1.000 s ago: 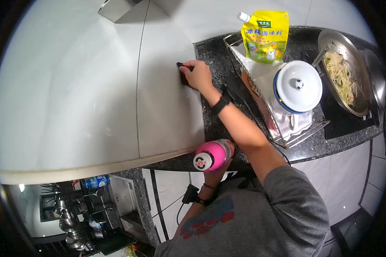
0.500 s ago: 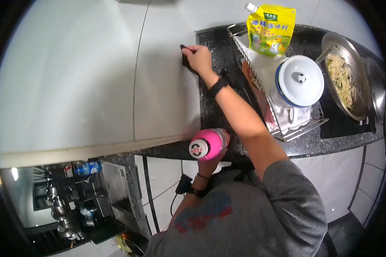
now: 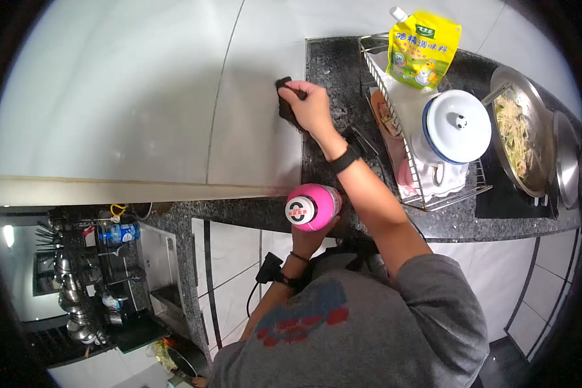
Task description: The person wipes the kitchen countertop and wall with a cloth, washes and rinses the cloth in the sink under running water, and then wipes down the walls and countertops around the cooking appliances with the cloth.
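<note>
My right hand (image 3: 313, 108) is closed on a dark cloth (image 3: 287, 115), pressed against the white tiled wall (image 3: 252, 119) just left of the black granite counter (image 3: 323, 58). A black band circles that wrist. My left hand (image 3: 312, 240) grips a pink bottle (image 3: 325, 202) with a white cap (image 3: 300, 211), near the counter's front edge. The bottle hides part of those fingers. A small black object (image 3: 362, 141) lies on the counter beside my right wrist.
A wire rack (image 3: 404, 139) holds a yellow seasoning pouch (image 3: 425, 48) and a white lidded pot (image 3: 459, 126). To the right is a pan (image 3: 542, 139) of noodle-like food (image 3: 516, 136), next to a metal lid (image 3: 568, 161). Hanging utensils (image 3: 71, 291) show at lower left.
My right hand and the cloth have moved a little toward me along the wall. The whole view has shifted slightly. My left hand still holds the pink bottle.
</note>
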A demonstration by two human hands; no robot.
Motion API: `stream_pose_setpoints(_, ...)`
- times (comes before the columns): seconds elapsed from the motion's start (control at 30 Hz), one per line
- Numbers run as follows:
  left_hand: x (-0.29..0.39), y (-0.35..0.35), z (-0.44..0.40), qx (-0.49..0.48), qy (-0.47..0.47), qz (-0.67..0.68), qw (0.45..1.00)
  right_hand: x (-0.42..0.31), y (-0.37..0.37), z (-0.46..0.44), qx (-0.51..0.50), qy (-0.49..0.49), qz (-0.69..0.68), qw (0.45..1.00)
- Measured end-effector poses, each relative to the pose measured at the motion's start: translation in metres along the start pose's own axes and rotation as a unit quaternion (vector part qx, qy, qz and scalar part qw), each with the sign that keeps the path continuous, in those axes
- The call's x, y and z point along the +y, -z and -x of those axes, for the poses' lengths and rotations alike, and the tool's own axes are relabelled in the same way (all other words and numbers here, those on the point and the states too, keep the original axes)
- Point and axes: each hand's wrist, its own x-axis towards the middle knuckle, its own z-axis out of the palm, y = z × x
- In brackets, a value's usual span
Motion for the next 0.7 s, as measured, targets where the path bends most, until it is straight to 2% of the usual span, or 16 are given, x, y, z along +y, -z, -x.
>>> stream_pose_setpoints(0.07,0.001,-0.001,-0.001,0.027,-0.018,-0.019,0.999,0.003,0.002,0.015,-0.031,0.052,0.007,0.998)
stream_pose_setpoints(0.1,-0.001,-0.001,-0.005,0.028,-0.021,-0.019,0.999,-0.001,0.002,0.020,-0.039,0.032,0.015,0.999)
stream_pose_setpoints(0.17,-0.003,-0.001,0.002,-0.012,0.003,-0.009,1.000,0.001,0.002,0.017,-0.023,0.043,0.016,0.999)
stream_pose_setpoints(0.23,0.002,0.003,0.001,-0.046,0.080,0.073,0.993,0.009,-0.004,0.004,0.051,0.052,0.064,0.995)
stream_pose_setpoints(0.27,0.004,0.003,0.002,-0.026,0.059,0.057,0.996,0.010,-0.004,-0.003,0.049,0.001,0.058,0.997)
stream_pose_setpoints(0.3,0.007,0.003,0.000,-0.003,0.032,0.040,0.999,0.004,-0.003,-0.008,0.049,0.012,0.053,0.997)
stream_pose_setpoints(0.37,0.010,0.003,0.000,0.016,0.069,0.130,0.989,-0.006,-0.003,-0.007,-0.005,-0.106,-0.021,0.994)
stream_pose_setpoints(0.4,0.003,0.004,0.004,0.003,-0.032,-0.016,0.999,0.002,-0.010,-0.006,-0.029,-0.023,-0.074,0.997)
stream_pose_setpoints(0.43,-0.007,0.001,0.002,-0.001,-0.134,-0.161,0.978,-0.038,-0.006,0.011,-0.047,0.026,-0.056,0.997)
stream_pose_setpoints(0.47,-0.016,-0.005,0.001,-0.012,-0.103,-0.124,0.987,-0.069,-0.006,0.021,-0.035,0.126,-0.029,0.991)
stream_pose_setpoints(0.53,-0.022,-0.012,0.014,-0.013,-0.057,-0.047,0.997,-0.122,-0.005,0.032,-0.070,0.129,-0.048,0.988)
stream_pose_setpoints(0.57,-0.012,-0.006,0.007,-0.014,-0.046,-0.063,0.997,-0.135,-0.007,0.026,-0.075,0.139,-0.046,0.986)
stream_pose_setpoints(0.6,-0.001,0.001,0.000,-0.015,-0.035,-0.080,0.996,-0.137,-0.013,0.012,-0.046,0.175,-0.053,0.982)
stream_pose_setpoints(0.63,-0.004,-0.001,0.001,-0.002,-0.005,-0.008,1.000,-0.133,-0.020,-0.007,-0.017,0.205,-0.061,0.977)
stream_pose_setpoints(0.67,-0.007,-0.002,0.003,0.007,-0.004,-0.001,1.000,-0.128,-0.027,-0.030,-0.005,0.171,-0.091,0.981)
stream_pose_setpoints(0.7,-0.002,0.000,0.004,0.015,-0.001,0.006,1.000,-0.119,-0.036,-0.059,0.057,0.249,-0.071,0.964)
